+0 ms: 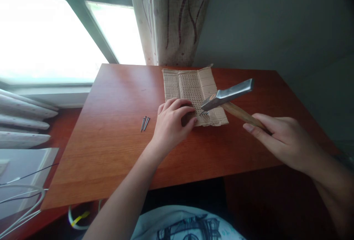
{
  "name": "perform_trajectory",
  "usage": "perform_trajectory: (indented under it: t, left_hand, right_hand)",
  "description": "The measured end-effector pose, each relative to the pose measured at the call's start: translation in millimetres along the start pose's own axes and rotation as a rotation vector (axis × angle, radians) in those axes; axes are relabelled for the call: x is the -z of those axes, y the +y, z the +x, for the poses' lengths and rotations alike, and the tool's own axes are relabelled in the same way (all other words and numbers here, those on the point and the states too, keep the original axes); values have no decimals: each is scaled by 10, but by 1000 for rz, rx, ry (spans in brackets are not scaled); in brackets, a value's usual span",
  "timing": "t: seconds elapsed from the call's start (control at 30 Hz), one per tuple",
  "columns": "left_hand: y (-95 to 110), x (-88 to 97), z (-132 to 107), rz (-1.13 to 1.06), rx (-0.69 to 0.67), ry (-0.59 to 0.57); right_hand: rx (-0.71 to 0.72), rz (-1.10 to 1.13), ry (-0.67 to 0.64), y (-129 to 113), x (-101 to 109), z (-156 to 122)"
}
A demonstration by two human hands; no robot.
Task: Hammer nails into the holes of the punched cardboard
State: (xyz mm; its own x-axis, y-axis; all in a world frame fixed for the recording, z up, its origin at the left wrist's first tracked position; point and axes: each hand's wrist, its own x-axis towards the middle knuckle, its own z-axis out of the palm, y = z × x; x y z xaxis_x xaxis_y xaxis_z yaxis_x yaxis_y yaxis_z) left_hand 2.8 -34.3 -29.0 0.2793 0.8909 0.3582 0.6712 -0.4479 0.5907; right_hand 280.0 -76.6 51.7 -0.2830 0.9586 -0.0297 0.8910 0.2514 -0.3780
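Over cardboard [170,85], hammer [231,93], handle [241,114] slanting up-left from gripping right hand [286,140], left hand [173,122] curled, hold unclear

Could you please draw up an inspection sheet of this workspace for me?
Surface: reddish-brown wooden table, with a glossy sheen near the window.
Job's things: hammer raised over the cardboard, which is perforated along its middle; loose nails beside the left hand.
Clutter: nothing seen on the tabletop beyond those things.
Grippers: right hand grips the hammer's handle; left hand is over the cardboard, fingers curled, any hold unclear.
Cables: white cables and dark ones at lower left, beside the table.
Surroundings: window at left, patterned curtain and plain wall behind.
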Motion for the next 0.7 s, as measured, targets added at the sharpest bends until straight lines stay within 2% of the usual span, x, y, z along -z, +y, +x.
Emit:
perform_trajectory:
  t: [0.13, 0.3, 0.5, 0.7]
  left_hand:
    - [2, 1, -1, 4, 2, 7]
    - [-1, -2, 1, 4, 3, 5]
    - [-17, -11, -5, 2, -11, 26]
    - [-11, -14, 0, 4, -14, 17]
  right_hand:
    - [-15, 18, -50, -3, -35, 25]
    - [-9, 30, 12, -33, -21, 1]
    - [-6, 53, -34, -7, -109, 52]
    - [6, 71, 12, -5, -94, 64]
